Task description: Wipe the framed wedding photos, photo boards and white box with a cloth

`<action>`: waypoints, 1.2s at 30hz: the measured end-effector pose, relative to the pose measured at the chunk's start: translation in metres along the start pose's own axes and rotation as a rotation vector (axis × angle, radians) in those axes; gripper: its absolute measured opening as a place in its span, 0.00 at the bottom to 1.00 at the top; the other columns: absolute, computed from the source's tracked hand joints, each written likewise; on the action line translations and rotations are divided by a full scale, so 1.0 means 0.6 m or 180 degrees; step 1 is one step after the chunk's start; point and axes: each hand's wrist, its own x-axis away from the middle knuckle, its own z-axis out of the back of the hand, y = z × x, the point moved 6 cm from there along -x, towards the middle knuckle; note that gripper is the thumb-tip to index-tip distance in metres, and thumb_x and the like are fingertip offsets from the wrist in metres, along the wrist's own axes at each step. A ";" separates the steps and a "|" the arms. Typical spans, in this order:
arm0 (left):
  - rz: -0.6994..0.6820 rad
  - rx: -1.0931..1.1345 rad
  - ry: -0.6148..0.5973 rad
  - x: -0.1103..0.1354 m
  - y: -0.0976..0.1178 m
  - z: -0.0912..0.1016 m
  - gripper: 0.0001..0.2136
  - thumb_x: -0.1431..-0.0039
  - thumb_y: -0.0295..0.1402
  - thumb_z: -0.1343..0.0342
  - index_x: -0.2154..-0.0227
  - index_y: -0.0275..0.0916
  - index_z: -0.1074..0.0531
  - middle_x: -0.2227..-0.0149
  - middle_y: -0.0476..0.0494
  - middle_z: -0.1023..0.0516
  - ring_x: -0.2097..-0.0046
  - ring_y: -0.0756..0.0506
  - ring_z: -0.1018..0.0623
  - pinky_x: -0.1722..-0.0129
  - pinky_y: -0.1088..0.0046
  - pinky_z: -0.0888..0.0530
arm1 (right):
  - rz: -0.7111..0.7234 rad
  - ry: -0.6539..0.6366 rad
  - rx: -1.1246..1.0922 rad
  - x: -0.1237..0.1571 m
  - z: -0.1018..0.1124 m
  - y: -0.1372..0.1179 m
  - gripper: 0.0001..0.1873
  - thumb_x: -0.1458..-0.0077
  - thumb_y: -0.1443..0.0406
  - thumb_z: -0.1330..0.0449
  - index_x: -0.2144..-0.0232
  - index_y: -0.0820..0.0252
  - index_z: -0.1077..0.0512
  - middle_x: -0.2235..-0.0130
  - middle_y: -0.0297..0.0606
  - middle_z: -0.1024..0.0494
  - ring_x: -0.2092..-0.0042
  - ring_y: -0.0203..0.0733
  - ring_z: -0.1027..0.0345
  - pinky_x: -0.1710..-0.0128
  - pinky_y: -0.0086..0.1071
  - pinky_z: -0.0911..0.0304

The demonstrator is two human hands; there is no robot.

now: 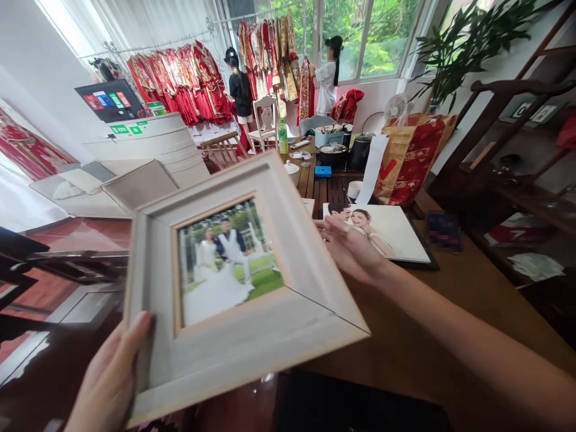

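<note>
Left hand [105,375]: clamped on rectangular pale-grey wooden picture frame [254,336] | right hand [353,249]: near right edge, I can't tell grip

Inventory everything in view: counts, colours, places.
photo frame: 1, pale grey, centre
table: 1, brown, lower right
photo print: 1, mostly white, on table
bag: 1, red and tan, beyond print
bottle: 1, green, upper centre
smaller items: several, mixed, upper centre
robes: many, red and gold, at back
people: 2, black and white tops, near robes
plant: 1, green, upper right
screen: 1, black, upper left
left hand: 1, bare, gripping frame
right hand: 1, bare, beside frame
</note>
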 end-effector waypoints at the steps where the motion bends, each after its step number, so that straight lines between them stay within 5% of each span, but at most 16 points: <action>1: 0.0069 0.0016 -0.0256 0.011 -0.005 -0.018 0.23 0.65 0.55 0.40 0.65 0.48 0.24 0.78 0.50 0.20 0.73 0.35 0.20 0.85 0.65 0.26 | -0.0187 -0.0222 -0.0088 0.041 0.005 -0.011 0.26 0.42 0.49 0.52 0.53 0.59 0.28 0.56 0.44 0.23 0.54 0.50 0.29 0.59 0.44 0.30; 4: -0.0050 -0.0005 -0.1052 0.055 -0.012 -0.085 0.26 0.61 0.58 0.42 0.62 0.47 0.26 0.74 0.49 0.20 0.72 0.39 0.21 0.80 0.69 0.26 | -0.0224 0.0147 0.0293 0.154 0.062 -0.031 0.31 0.47 0.46 0.46 0.44 0.50 0.36 0.47 0.42 0.27 0.48 0.53 0.32 0.55 0.43 0.31; 8: -0.0311 -0.0182 -0.1986 0.128 -0.028 -0.178 0.22 0.52 0.58 0.47 0.64 0.44 0.30 0.75 0.48 0.23 0.71 0.42 0.22 0.75 0.70 0.25 | -0.0133 0.1079 0.1338 0.261 0.159 0.001 0.38 0.56 0.53 0.33 0.43 0.49 0.39 0.42 0.44 0.32 0.44 0.53 0.35 0.48 0.41 0.33; 12: -0.0762 -0.0252 -0.2324 0.176 -0.048 -0.237 0.17 0.46 0.53 0.49 0.68 0.43 0.32 0.68 0.46 0.23 0.63 0.42 0.23 0.62 0.70 0.26 | -0.0214 0.1477 0.1828 0.329 0.230 0.061 0.36 0.54 0.51 0.36 0.44 0.52 0.38 0.43 0.46 0.31 0.45 0.52 0.33 0.49 0.41 0.33; 15: -0.0985 -0.0553 -0.2473 0.194 -0.073 -0.264 0.16 0.44 0.51 0.50 0.69 0.42 0.33 0.69 0.45 0.23 0.64 0.42 0.23 0.64 0.71 0.27 | -0.0321 0.1583 0.2163 0.362 0.259 0.091 0.34 0.49 0.50 0.41 0.43 0.53 0.40 0.44 0.46 0.29 0.45 0.52 0.33 0.48 0.41 0.33; 21: -0.1433 -0.1599 -0.2538 0.203 -0.106 -0.287 0.15 0.40 0.49 0.55 0.70 0.42 0.36 0.74 0.45 0.25 0.69 0.41 0.24 0.68 0.69 0.32 | -0.0386 0.1218 0.2676 0.369 0.270 0.117 0.31 0.42 0.52 0.49 0.39 0.54 0.46 0.42 0.42 0.31 0.44 0.49 0.35 0.47 0.40 0.35; 27: -0.1905 -0.2692 -0.2399 0.206 -0.085 -0.292 0.13 0.36 0.42 0.61 0.73 0.43 0.40 0.76 0.44 0.25 0.69 0.38 0.22 0.71 0.69 0.37 | -0.0470 0.1048 0.3045 0.350 0.275 0.134 0.29 0.39 0.52 0.54 0.38 0.52 0.50 0.40 0.42 0.34 0.42 0.47 0.37 0.45 0.42 0.38; 36: -0.2320 -0.3370 -0.2519 0.200 -0.063 -0.311 0.13 0.35 0.39 0.59 0.72 0.40 0.36 0.74 0.41 0.22 0.66 0.36 0.21 0.72 0.68 0.39 | -0.0661 0.0829 0.3476 0.328 0.288 0.131 0.29 0.39 0.52 0.56 0.38 0.51 0.52 0.43 0.43 0.31 0.45 0.50 0.33 0.50 0.42 0.35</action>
